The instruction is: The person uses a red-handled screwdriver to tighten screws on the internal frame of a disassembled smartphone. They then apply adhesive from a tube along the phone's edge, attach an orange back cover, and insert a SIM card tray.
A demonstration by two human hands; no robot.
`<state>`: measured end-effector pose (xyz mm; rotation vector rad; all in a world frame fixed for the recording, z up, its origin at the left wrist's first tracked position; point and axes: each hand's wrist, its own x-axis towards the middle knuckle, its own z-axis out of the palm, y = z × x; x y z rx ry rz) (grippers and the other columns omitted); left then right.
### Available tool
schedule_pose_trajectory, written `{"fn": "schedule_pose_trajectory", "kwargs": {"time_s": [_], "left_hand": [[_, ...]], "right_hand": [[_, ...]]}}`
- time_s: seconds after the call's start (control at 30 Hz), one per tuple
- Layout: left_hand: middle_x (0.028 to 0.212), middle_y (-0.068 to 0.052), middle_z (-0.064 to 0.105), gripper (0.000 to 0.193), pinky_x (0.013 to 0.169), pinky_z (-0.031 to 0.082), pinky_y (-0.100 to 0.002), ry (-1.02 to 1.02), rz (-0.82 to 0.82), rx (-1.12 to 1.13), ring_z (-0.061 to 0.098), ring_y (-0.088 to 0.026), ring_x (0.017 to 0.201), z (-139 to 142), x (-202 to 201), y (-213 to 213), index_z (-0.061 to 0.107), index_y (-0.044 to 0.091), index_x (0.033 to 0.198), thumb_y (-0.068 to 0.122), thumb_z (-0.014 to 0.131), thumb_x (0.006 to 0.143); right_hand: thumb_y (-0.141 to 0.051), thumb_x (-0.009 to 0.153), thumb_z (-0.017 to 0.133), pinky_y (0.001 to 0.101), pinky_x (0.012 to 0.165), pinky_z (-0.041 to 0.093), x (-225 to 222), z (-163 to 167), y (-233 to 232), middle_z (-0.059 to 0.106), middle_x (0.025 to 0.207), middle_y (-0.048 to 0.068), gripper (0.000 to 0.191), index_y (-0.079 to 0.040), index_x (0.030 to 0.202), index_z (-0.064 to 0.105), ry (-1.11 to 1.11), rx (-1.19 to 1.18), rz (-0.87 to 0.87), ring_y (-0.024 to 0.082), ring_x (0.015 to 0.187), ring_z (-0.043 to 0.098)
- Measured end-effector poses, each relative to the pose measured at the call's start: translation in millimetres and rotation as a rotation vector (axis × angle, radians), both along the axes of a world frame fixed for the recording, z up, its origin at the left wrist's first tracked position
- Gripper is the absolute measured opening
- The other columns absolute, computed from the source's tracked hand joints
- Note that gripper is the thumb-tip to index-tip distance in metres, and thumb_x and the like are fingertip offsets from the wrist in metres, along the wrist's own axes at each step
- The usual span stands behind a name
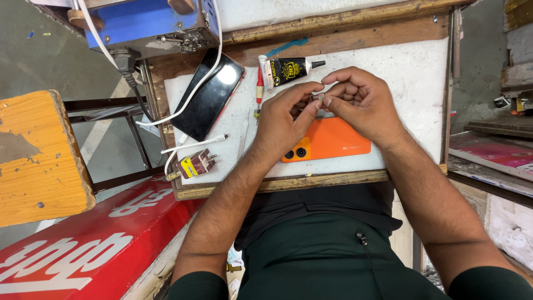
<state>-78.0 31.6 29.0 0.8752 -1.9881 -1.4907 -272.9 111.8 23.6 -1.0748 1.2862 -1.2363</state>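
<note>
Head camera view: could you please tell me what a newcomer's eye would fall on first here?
The orange phone lies back-up at the middle of the white work pad, partly under both hands. Above it, the left hand and right hand pinch a tiny part between their fingertips. To the left lies a black phone crossed by a white cable, with a black glue tube beside it.

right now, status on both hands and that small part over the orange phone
Left hand and right hand pinch a small metal part together. Orange phone lies face down beneath. Glue tube and screwdriver close by, untouched.
</note>
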Motion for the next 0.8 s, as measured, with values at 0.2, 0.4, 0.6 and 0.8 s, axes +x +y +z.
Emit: {"fn": "schedule_pose_trajectory", "kwargs": {"time_s": [0.2,0.4,0.6,0.8], "left_hand": [[0.102,-0.006,0.074,0.018,0.074,0.065,-0.025,-0.011,0.022,-0.084,0.076,-0.012,0.088,9,1,-1,0.073,0.009,0.115,0.011,0.073,0.097],[0.098,-0.005,0.076,0.023,0.080,0.064,-0.025,0.016,-0.017,0.101,0.076,-0.009,0.089,3,1,-3,0.070,0.007,0.122,0.010,0.071,0.098],[0.099,-0.005,0.077,0.020,0.083,0.063,-0.025,0.072,-0.067,0.202,0.075,-0.009,0.092,-4,1,-5,0.068,0.005,0.121,0.010,0.069,0.101],[0.094,-0.006,0.079,0.016,0.078,0.062,-0.024,0.032,-0.004,0.249,0.077,-0.010,0.091,-1,-2,-3,0.064,0.006,0.115,0.015,0.066,0.102]], "right_hand": [[0.002,0.103,0.064,0.0276,0.090,0.064,1,4,-1,0.072,0.102,0.011,0.035,0.000,0.137,0.055,0.012,-0.010,0.056,0.012,0.100,0.071],[0.000,0.104,0.064,0.0283,0.091,0.064,1,4,0,0.071,0.103,0.010,0.038,-0.001,0.140,0.052,-0.008,-0.027,0.067,0.012,0.100,0.071],[0.000,0.106,0.062,0.0295,0.091,0.065,1,4,0,0.070,0.101,0.010,0.042,-0.001,0.145,0.047,-0.042,-0.045,0.072,0.012,0.100,0.071],[0.004,0.101,0.066,0.0284,0.096,0.063,1,4,0,0.068,0.110,0.009,0.044,-0.002,0.142,0.050,0.008,-0.069,0.068,0.013,0.107,0.070]]}}
